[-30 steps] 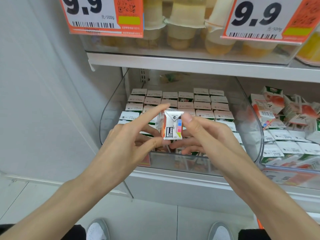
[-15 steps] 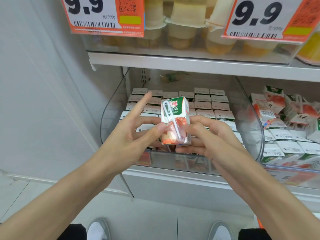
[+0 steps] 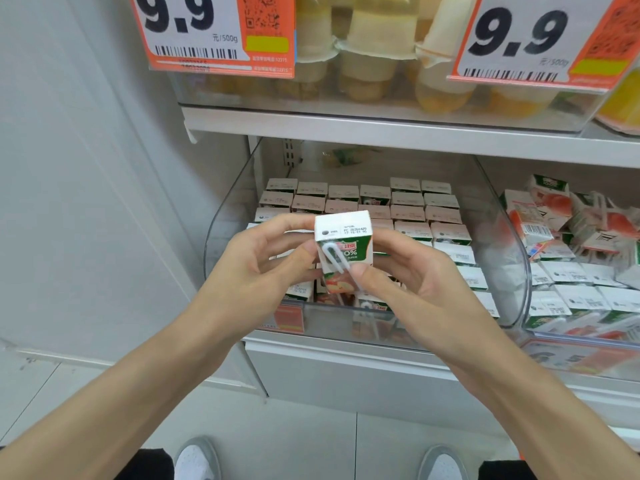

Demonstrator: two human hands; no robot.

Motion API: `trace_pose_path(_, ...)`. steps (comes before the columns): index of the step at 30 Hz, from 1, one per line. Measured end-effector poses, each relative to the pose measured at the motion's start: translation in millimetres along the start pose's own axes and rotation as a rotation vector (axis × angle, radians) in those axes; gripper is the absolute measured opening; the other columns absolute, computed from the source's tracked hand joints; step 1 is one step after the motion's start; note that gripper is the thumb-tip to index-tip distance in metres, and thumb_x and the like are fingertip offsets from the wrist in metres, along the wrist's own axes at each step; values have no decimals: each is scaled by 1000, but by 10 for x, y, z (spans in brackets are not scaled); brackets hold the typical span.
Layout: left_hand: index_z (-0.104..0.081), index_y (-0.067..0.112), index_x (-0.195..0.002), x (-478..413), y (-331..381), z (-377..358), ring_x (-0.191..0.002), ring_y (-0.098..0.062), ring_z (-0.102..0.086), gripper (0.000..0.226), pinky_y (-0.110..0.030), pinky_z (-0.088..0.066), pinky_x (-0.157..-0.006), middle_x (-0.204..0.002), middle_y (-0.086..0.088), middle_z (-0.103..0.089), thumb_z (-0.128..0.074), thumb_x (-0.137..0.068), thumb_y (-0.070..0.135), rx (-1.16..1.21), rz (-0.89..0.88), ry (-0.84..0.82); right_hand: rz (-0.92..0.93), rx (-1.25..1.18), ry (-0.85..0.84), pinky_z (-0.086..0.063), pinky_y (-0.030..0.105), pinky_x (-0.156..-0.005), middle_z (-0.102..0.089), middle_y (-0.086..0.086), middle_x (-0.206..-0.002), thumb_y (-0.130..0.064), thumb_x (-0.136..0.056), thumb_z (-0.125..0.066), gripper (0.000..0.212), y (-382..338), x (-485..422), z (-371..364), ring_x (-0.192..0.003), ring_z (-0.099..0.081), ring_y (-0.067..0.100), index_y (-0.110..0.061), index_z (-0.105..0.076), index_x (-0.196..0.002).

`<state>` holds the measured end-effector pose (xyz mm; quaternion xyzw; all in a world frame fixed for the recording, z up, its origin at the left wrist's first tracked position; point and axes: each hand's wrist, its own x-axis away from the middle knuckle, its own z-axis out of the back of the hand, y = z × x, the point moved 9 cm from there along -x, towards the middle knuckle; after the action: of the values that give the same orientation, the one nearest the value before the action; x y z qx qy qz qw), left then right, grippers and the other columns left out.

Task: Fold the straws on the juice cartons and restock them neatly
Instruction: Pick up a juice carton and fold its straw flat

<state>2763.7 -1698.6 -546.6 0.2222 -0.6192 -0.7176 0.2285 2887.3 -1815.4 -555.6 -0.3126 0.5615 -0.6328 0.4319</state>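
Note:
A small green and white juice carton is held upright between both hands, in front of a clear bin. A white wrapped straw lies bent in a U shape on its front face. My left hand grips the carton's left side, thumb by the straw. My right hand holds the right side, its thumb pressing the straw's lower end. Behind, the clear bin holds several rows of the same cartons standing neatly.
A second clear bin at the right holds cartons lying jumbled. Above, a white shelf carries fruit cups and orange 9.9 price tags. A grey wall stands at the left. My shoes show on the floor below.
The carton was turned from its bottom end to its front face, then tilted top toward me. My right thumb moved onto the straw, which now lies bent in a U.

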Motion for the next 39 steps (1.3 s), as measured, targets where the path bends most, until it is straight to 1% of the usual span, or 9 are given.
trace_pose_path(3, -68, 25, -136, 12, 38, -13, -119, -14, -73, 33, -28, -56, -106, -128, 9, -77, -62, -105, 14, -11, -17, -32, 28, -25, 5, -54, 22, -105, -74, -17, -131, -11, -105, -64, 37, -16, -20, 12, -126, -67, 6, -29, -66, -137)
trace_pose_path(7, -66, 25, -137, 15, 51, -25, -118, -12, -74, 38, -20, -52, -106, -128, 10, -77, -68, -101, 13, -10, -30, -54, 13, -95, 42, -57, 16, -91, -77, -15, -124, -6, -105, -63, 39, 8, -21, 46, -113, -75, 8, -29, -61, -136)
trace_pose_path(13, -73, 31, -120, 13, 5, 51, -101, -13, -79, 43, -16, -58, -81, -112, 6, -81, -84, -78, 33, 19, -35, 78, -9, -107, 54, -60, 52, -100, -79, -6, -117, -20, -109, -57, 24, 18, -21, 16, -92, -76, 20, -23, -69, -130)
trace_pose_path(16, -75, 24, -117, 20, -13, 57, -92, -12, -79, 48, -18, -59, -78, -108, 4, -80, -86, -72, 32, 37, -65, 132, -32, -86, 3, -60, 52, -100, -77, 3, -102, -32, -109, -60, 23, 0, -33, -53, -84, -69, 16, -32, -75, -127)
trace_pose_path(19, -75, 21, -116, 18, -12, 84, -91, -13, -79, 47, -20, -60, -77, -108, 2, -80, -86, -72, 30, 53, -75, 165, 13, -16, -71, -59, 38, -100, -75, -7, -122, -30, -96, -75, 37, -66, -47, -113, -104, -70, 15, -40, -70, -132)
trace_pose_path(23, -76, 20, -116, 20, -7, 102, -93, -20, -81, 49, -23, -61, -78, -110, 0, -81, -88, -70, 31, 69, -76, 173, 109, 126, -14, -54, 45, -106, -74, -4, -124, -16, -91, -85, 50, -119, -86, -114, -115, -67, 21, -33, -67, -134)
trace_pose_path(28, -74, 29, -124, -29, 4, 85, -103, -17, -79, 50, -22, -60, -83, -119, 4, -78, -86, -76, 36, -10, -84, 106, 41, -17, 43, -53, 38, -112, -75, -9, -128, -10, -86, -88, 62, -28, -98, -21, -123, -70, 11, -30, -64, -140)
trace_pose_path(32, -64, 40, -140, -43, 44, -6, -119, -3, -71, 65, -13, -56, -90, -132, 21, -72, -83, -78, 35, -67, -108, -14, 21, -79, 4, -51, 41, -114, -76, -4, -129, 0, -87, -85, 60, 3, -76, -36, -124, -70, 13, -25, -62, -136)
trace_pose_path(39, -70, 25, -132, -28, 76, -21, -125, -5, -69, 65, -21, -59, -96, -137, 17, -70, -89, -70, 21, -36, -170, -19, 88, 19, -46, -45, 42, -120, -69, -11, -140, -2, -94, -79, 62, -71, -60, -44, -136, -61, 10, -27, -58, -146)
